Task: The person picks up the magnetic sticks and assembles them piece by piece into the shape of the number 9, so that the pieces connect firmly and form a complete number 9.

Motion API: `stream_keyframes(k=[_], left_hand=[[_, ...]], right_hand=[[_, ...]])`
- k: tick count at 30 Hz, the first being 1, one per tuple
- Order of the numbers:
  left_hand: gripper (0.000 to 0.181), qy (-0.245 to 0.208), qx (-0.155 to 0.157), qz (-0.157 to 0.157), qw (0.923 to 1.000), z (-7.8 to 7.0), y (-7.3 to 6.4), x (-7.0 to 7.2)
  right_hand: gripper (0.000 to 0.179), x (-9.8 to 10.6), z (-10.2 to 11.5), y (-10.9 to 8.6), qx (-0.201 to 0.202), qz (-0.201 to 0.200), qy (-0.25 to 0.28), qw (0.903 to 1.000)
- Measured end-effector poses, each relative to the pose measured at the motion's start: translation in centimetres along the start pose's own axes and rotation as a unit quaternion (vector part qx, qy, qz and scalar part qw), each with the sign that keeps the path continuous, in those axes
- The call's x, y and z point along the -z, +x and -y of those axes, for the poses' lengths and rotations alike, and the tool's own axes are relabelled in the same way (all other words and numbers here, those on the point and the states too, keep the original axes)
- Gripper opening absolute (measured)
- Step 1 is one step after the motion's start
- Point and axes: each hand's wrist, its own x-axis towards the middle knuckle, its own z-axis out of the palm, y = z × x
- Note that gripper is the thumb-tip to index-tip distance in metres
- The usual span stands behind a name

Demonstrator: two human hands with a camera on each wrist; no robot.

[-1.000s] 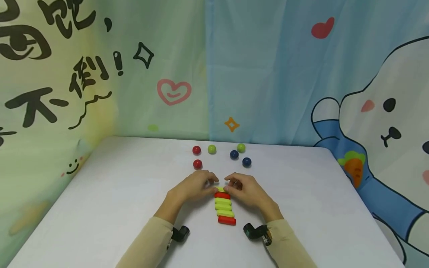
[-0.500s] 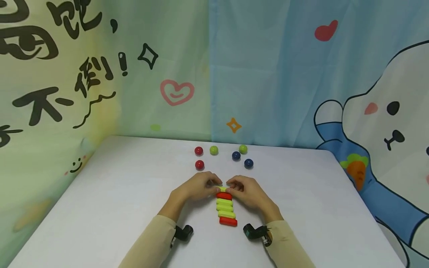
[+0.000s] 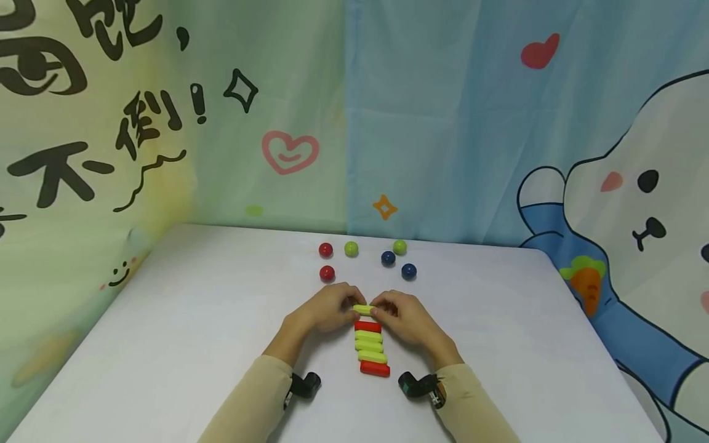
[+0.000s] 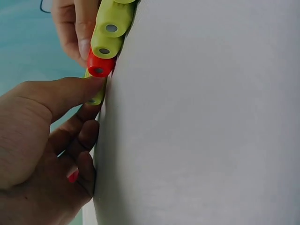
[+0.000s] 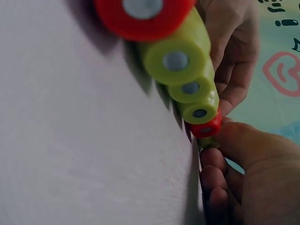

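Because the far yellow stick (image 3: pixel 362 309) is short and lies crosswise, it seems natural that each of its ends has its own hand. The left hand (image 3: pixel 331 307) pinches the left end between thumb and fingers. Beyond this hand stand two red balls (image 3: pixel 327 273), one behind the other, and to their right a green ball (image 3: pixel 351 248); they are placed apart, perhaps so that the hands have free room.

In the middle, between both hands, the held stick is at the far end of a row, with a narrow gap before the next red stick (image 3: pixel 368 327). Three yellow sticks (image 3: pixel 369 346) and a near red stick (image 3: pixel 375 368) continue towards the person, side by side but a little staggered. Their ends show grey discs (image 4: pixel 111 28), which may be magnets.

Further right are a blue ball (image 3: pixel 388 258) and, just behind it, another green ball (image 3: pixel 400 247). The right hand (image 3: pixel 407 312) pinches the right end, probably to keep the stick level. Beyond it rests a second blue ball (image 3: pixel 409 271).
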Motion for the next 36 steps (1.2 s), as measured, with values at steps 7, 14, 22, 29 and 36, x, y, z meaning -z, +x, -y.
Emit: stream_keyframes(k=[7,14,22,29,36], left_hand=[[0.022,0.006,-0.002,-0.007,1.0000,0.0,-0.1,0.1],[0.024,-0.019,-0.006,-0.030,0.9994,0.3,-0.1,-0.1],[0.015,-0.047,0.022,-0.040,0.9978,-0.2,-1.0,-0.5],[0.015,-0.027,0.020,-0.046,0.9984,-0.6,-0.8,-0.3],[0.016,0.007,0.011,-0.033,0.9994,-0.3,-0.1,-0.5]], right_hand=[[0.014,-0.1,-0.2,0.1,0.005,-0.001,0.011,0.9999],[0.015,0.0,0.1,0.4,-0.012,-0.009,0.019,0.9997],[0.014,-0.4,-0.1,0.2,-0.026,-0.008,0.027,0.9993],[0.015,0.0,-0.1,0.4,-0.022,-0.015,0.031,0.9992],[0.016,0.0,-0.6,1.1,-0.036,-0.012,0.033,0.9987]])
